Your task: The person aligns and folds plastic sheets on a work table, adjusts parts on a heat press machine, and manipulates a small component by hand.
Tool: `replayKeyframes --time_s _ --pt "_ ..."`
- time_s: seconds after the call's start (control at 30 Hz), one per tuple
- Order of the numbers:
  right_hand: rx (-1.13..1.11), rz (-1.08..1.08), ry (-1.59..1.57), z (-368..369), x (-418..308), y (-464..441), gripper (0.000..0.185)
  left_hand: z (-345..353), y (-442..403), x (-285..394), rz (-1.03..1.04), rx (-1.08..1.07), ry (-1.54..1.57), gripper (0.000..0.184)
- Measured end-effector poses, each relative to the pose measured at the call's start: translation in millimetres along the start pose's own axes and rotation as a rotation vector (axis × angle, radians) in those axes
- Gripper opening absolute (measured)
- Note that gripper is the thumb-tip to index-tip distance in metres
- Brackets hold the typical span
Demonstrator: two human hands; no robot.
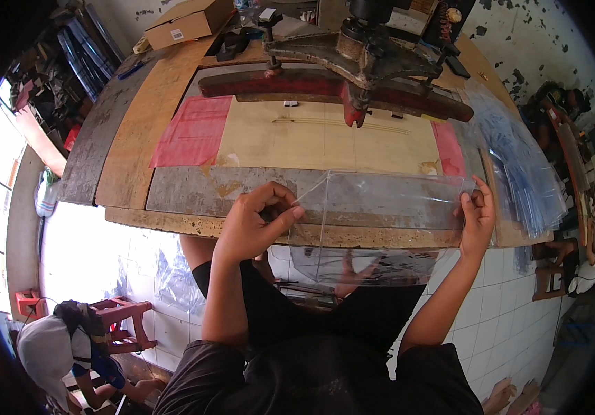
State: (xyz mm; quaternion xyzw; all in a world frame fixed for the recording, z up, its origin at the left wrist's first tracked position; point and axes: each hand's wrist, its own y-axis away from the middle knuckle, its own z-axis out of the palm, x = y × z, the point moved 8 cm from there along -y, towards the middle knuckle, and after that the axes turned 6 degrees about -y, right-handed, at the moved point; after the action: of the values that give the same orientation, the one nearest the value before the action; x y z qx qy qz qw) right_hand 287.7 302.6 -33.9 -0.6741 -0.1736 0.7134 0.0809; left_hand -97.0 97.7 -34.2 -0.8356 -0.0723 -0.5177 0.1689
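A clear plastic sheet point(387, 197) spans the space between my hands at the table's front edge, and part of it hangs below the edge. Thumb and fingers of my left hand point(259, 218) pinch its left side, where a thin pale edge runs up to the right. My right hand point(476, 213) grips the right end with fingers curled. Beyond the sheet lies a cream board point(325, 142) with red strips at both ends. Above that board hangs a press head with a red metal bar point(276, 86); its underside is partly hidden.
A pile of clear plastic sheets point(522, 162) lies on the table's right side. At the back left stands a cardboard box point(188, 24). One person point(55, 353) is low at the left beside a red stool point(124, 324); others are at the far right.
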Motion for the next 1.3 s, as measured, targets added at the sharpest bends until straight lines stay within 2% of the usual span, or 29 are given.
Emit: replayKeyframes --time_s 1.3 --pt "0.007 -0.004 0.011 -0.3 0.2 -0.1 0.045 0.0 0.1 -0.1 -0.008 0.001 0.007 0.021"
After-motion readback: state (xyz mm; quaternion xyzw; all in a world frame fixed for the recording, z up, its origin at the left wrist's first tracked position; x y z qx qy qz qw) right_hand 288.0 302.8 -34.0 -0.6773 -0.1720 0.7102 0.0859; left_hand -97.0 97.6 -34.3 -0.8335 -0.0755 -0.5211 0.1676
